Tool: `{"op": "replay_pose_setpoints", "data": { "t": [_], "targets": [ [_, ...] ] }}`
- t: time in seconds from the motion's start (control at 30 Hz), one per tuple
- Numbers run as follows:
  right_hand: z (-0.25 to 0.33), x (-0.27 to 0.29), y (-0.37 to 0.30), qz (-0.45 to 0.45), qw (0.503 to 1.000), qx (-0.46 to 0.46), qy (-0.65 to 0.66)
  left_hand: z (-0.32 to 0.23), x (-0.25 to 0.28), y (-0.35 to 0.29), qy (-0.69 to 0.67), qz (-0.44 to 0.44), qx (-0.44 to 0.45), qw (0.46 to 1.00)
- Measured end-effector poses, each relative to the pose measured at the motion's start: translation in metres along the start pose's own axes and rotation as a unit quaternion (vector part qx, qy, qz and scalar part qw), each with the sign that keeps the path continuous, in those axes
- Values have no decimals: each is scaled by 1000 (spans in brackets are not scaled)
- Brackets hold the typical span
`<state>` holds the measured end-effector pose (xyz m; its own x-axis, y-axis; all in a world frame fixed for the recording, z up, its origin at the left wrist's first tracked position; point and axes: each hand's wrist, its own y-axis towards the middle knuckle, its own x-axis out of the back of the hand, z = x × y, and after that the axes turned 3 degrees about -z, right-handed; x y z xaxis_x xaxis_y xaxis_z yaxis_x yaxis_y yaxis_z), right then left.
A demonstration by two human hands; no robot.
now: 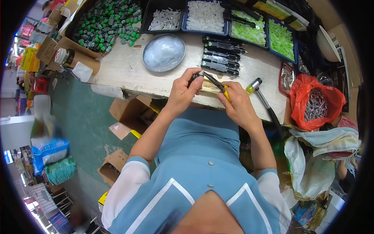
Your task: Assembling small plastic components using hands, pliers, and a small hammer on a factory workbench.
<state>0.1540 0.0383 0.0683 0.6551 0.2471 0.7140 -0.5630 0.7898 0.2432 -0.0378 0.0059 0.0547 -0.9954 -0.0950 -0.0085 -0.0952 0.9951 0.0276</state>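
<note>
My left hand (185,89) is closed, thumb and index finger pinching a small dark part (201,73) that the fingers mostly hide. In my right hand (239,102) is a pair of pliers (213,80) with dark jaws and yellow handles. The jaw tips reach the part at my left fingertips; whether they grip it I cannot tell. Both hands are above the bench's front edge. Beyond them lies a row of several black, narrow assembled pieces (221,56). Right of my right hand rests a hammer (265,102) with a yellow-and-clear head and black grip.
A round metal dish (145,58) stands on the worn bench (130,78). Green-capped grey parts (111,27) fill the far left. Trays of white pieces (204,15) and green pieces (281,39) line the back. A red bag (298,91) of grey parts sits right; cardboard boxes (126,113) stand below.
</note>
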Motion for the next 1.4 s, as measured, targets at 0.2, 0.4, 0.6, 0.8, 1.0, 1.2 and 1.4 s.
{"op": "replay_pose_setpoints", "data": {
  "t": [0.2, 0.4, 0.6, 0.8, 1.0, 1.2, 1.4],
  "targets": [
    [7, -1, -4, 4, 1000, 17, -25, -3, -4, -8, 85, -31, -90, 992],
    [7, -1, -7, 57, 998, 2, -22, -1, -3, -14, 132, -30, -68, 988],
    [12, 0, -13, 113, 989, 85, -31, 16, 38, -20, -421, 238, 270, 833],
    [4, -21, -19, 101, 987, 119, -40, 23, 85, -42, -6, 205, 320, 925],
    [-12, -1, -27, 68, 998, -2, -14, 15, 106, -47, 372, 141, 230, 888],
    [-2, 7, -23, 31, 999, -11, 1, 27, -11, 57, 446, 34, -303, 842],
    [-15, 16, -31, -29, 999, -20, -30, 54, -49, 94, 543, 97, -331, 766]
  ]
}}
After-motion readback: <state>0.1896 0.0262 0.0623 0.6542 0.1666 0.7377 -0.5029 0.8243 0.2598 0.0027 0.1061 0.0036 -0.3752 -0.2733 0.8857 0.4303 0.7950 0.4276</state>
